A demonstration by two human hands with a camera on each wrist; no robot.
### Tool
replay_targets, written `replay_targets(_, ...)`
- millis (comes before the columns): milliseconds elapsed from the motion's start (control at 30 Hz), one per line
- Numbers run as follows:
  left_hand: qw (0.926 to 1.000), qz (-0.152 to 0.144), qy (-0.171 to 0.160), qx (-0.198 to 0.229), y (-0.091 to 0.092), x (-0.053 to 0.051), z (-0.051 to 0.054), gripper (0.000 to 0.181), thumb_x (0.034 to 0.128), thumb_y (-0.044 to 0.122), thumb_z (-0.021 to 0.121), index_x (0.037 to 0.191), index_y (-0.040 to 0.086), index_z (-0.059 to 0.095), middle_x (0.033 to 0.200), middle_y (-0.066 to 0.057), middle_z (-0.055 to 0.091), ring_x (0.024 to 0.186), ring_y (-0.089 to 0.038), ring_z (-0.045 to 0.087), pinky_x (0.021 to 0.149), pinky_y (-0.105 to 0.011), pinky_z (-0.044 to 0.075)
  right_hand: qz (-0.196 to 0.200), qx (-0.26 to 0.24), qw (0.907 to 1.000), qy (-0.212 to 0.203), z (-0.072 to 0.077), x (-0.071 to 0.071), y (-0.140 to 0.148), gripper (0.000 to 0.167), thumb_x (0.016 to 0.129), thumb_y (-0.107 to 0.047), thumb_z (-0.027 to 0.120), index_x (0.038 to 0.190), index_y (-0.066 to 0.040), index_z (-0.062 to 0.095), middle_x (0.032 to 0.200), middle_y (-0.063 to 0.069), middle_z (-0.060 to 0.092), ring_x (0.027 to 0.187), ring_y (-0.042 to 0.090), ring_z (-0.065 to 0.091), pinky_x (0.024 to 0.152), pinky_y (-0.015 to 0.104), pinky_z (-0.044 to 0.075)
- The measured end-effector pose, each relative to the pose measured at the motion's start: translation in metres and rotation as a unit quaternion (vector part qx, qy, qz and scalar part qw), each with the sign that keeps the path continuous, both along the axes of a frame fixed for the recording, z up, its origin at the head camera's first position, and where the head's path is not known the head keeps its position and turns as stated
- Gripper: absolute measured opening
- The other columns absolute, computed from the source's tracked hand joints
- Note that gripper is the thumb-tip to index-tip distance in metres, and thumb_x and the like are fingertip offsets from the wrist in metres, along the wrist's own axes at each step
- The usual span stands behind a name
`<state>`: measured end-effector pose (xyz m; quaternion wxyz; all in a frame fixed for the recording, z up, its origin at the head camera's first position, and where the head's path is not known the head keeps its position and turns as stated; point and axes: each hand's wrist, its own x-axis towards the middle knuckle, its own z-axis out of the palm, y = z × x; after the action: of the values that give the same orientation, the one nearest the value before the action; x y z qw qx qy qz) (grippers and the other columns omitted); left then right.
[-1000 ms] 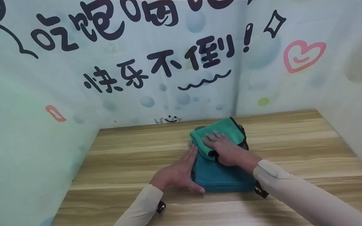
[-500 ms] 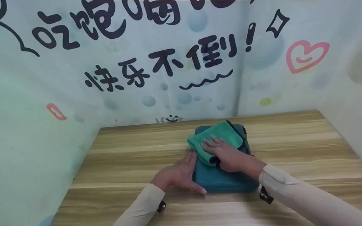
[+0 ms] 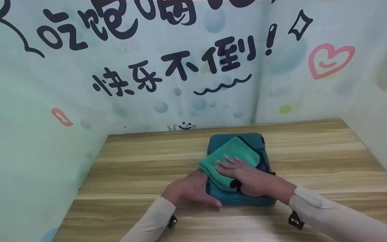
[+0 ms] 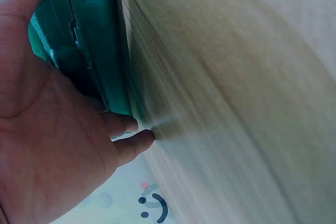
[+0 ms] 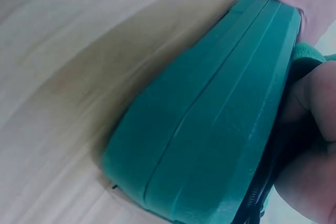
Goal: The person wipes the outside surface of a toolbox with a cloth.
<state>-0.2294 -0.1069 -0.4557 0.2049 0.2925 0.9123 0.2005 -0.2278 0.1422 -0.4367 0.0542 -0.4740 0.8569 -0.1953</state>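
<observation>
A teal case with rounded corners and dark trim lies flat on the table. On its top is a folded green cloth edged in black. My right hand presses the cloth down with fingers spread and fairly straight; its thumb is hidden in the head view. My left hand braces the case's near left corner, fingers along the left side and thumb at the front edge. In the left wrist view, its palm faces the camera, with fingertips near the wood. The right wrist view shows the case's seamed side.
The wood-grain table extends around the case. A printed cloth backdrop with lettering rises behind it, and pale sheets stand at both sides. A small dark device hangs under the right wrist, another under the left.
My right hand has slid the green cloth toward me across the case, baring its far end. My left hand has stayed at the near left corner, its fingers shifting slightly nearer.
</observation>
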Motion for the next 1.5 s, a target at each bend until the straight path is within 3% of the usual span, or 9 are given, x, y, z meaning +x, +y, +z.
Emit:
replay_targets(67, 1.0, -0.001, -0.001, -0.001, 0.0, 0.0, -0.001, 0.12, 0.0716, 0.078, 0.074, 0.159, 0.016, 0.02, 0.151, -0.001, 0.04, 0.13, -0.012, 0.042, 0.111, -0.035, 0.033, 0.004, 0.0, 1.0, -0.003, 0.0, 0.002, 0.001, 0.073, 0.084, 0.023, 0.053, 0.153, 0.002, 0.041, 0.159, 0.02, 0.034, 0.146, 0.046, 0.02, 0.113, 0.063, 0.019)
replay_targets(167, 0.9998, -0.017, 0.009, 0.009, -0.001, -0.001, -0.002, 0.12, 0.0732, 0.076, 0.075, 0.16, 0.014, 0.019, 0.149, -0.001, 0.043, 0.127, -0.01, 0.045, 0.108, -0.031, 0.036, 0.013, 0.002, 0.9999, 0.0, 0.0, 0.005, 0.003, 0.074, 0.085, 0.023, 0.055, 0.153, 0.001, 0.041, 0.159, 0.02, 0.033, 0.147, 0.046, 0.02, 0.113, 0.063, 0.019)
replay_targets(300, 0.998, -0.043, 0.027, 0.039, -0.002, -0.002, -0.004, 0.132, 0.0742, 0.075, 0.075, 0.164, 0.014, -0.001, 0.167, -0.004, 0.015, 0.143, -0.011, 0.028, 0.113, -0.03, 0.028, 0.024, 0.002, 0.9997, 0.0, 0.0, 0.008, 0.006, 0.076, 0.084, 0.023, 0.056, 0.154, 0.0, 0.04, 0.16, 0.019, 0.032, 0.147, 0.045, 0.02, 0.113, 0.063, 0.019)
replay_targets(400, 0.9974, -0.045, 0.031, 0.047, -0.002, -0.002, -0.005, 0.137, 0.0735, 0.075, 0.075, 0.162, 0.017, -0.012, 0.168, -0.001, -0.007, 0.149, -0.011, 0.013, 0.116, -0.031, 0.021, 0.03, -0.003, 0.9995, 0.0, 0.001, 0.009, 0.007, 0.077, 0.084, 0.023, 0.058, 0.155, -0.001, 0.04, 0.16, 0.02, 0.032, 0.147, 0.046, 0.02, 0.113, 0.064, 0.019)
replay_targets(600, 0.999, -0.027, 0.015, 0.032, -0.001, 0.0, -0.001, 0.142, 0.0731, 0.074, 0.077, 0.16, 0.018, -0.021, 0.168, 0.001, -0.014, 0.148, -0.013, 0.018, 0.115, -0.033, 0.025, 0.035, 0.005, 0.9994, -0.002, 0.002, 0.014, 0.009, 0.079, 0.083, 0.022, 0.06, 0.155, -0.002, 0.04, 0.161, 0.017, 0.032, 0.148, 0.043, 0.019, 0.113, 0.061, 0.02)
replay_targets(833, 0.9991, -0.028, 0.02, 0.025, -0.001, 0.002, 0.002, 0.141, 0.0745, 0.071, 0.078, 0.16, 0.016, -0.02, 0.166, -0.007, -0.021, 0.152, -0.022, 0.004, 0.115, -0.037, 0.026, 0.046, 0.012, 0.9989, -0.002, 0.002, 0.021, 0.01, 0.08, 0.082, 0.024, 0.056, 0.155, -0.003, 0.04, 0.162, 0.013, 0.031, 0.149, 0.04, 0.018, 0.115, 0.058, 0.02)
replay_targets(1100, 0.999, 0.016, 0.0, 0.041, -0.002, 0.004, 0.002, 0.143, 0.0677, 0.07, 0.083, 0.161, 0.031, -0.018, 0.168, -0.005, -0.012, 0.146, -0.028, 0.03, 0.11, -0.038, 0.036, 0.059, 0.007, 0.9982, -0.007, 0.001, 0.023, 0.013, 0.088, 0.075, 0.028, 0.053, 0.156, -0.005, 0.04, 0.163, 0.011, 0.03, 0.15, 0.037, 0.017, 0.116, 0.055, 0.019)
replay_targets(1500, 0.9979, 0.035, -0.018, 0.052, -0.002, 0.004, 0.002, 0.142, 0.0661, 0.068, 0.086, 0.162, 0.034, -0.014, 0.169, -0.001, -0.009, 0.144, -0.029, 0.033, 0.108, -0.039, 0.038, 0.062, 0.012, 0.9979, -0.014, 0.001, 0.019, 0.015, 0.09, 0.076, 0.028, 0.054, 0.157, -0.007, 0.038, 0.162, 0.009, 0.031, 0.15, 0.035, 0.018, 0.116, 0.053, 0.021)
